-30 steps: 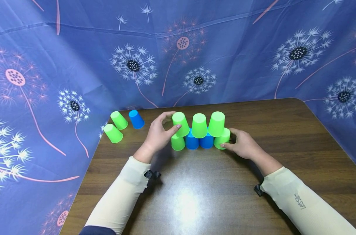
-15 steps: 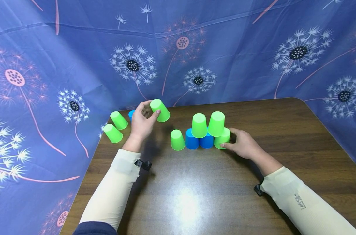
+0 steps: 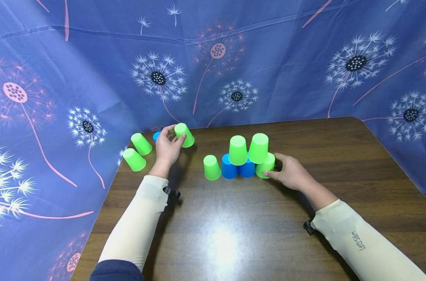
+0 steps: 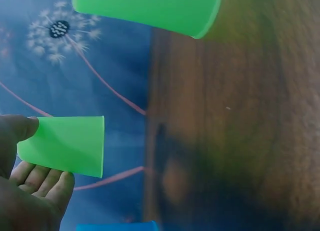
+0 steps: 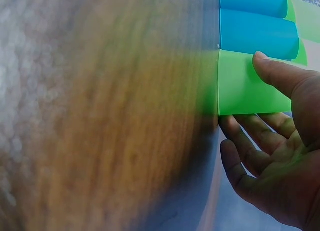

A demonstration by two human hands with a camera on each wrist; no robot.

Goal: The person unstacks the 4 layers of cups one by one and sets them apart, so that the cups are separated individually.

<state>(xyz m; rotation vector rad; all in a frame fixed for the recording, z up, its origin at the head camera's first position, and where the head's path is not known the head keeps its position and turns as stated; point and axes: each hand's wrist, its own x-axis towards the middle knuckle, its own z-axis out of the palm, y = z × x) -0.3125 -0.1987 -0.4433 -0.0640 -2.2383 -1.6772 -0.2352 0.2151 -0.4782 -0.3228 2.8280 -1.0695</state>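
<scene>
My left hand [image 3: 168,149] holds a green cup [image 3: 184,135] upside down, thumb on one side and fingers on the other. In the left wrist view a gap shows between the rim of this green cup [image 4: 70,143] and the table. My right hand [image 3: 291,171] grips the green cup [image 3: 265,166] at the right end of a bottom row. Two blue cups [image 3: 229,167] stand beside it, and a green cup [image 3: 212,168] stands at the row's left. Two green cups [image 3: 238,150] rest on top. The right wrist view shows thumb and fingers on opposite sides of the gripped green cup [image 5: 250,86].
Two green cups [image 3: 134,160] stand upside down at the table's left edge. A blue cup [image 3: 157,136] is partly hidden behind my left hand. A blue dandelion-print cloth [image 3: 286,58] hangs behind the brown wooden table [image 3: 269,230].
My left hand has lifted the green cup off the left of the upper row, carried it left, then lowered it slightly towards the table. My right hand has stayed in place.
</scene>
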